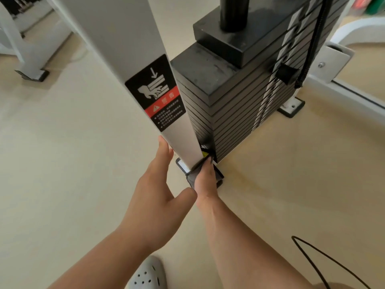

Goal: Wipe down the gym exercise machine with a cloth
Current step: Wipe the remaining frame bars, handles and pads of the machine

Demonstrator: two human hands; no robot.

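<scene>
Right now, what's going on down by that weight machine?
A person is wiping a gym machine. Their right hand grips a grey cloth against the foot of the white upright post, beside the black weight stack. Their left hand is open, fingertips touching the post's edge just above.

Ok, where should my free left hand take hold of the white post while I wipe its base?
Probably the bare stretch of the white post below the warning label, coming in from its left edge, beside your open left hand. The weight stack crowds the post's right side, and your right hand holds the cloth at the foot, so higher and left stays clear.
</scene>
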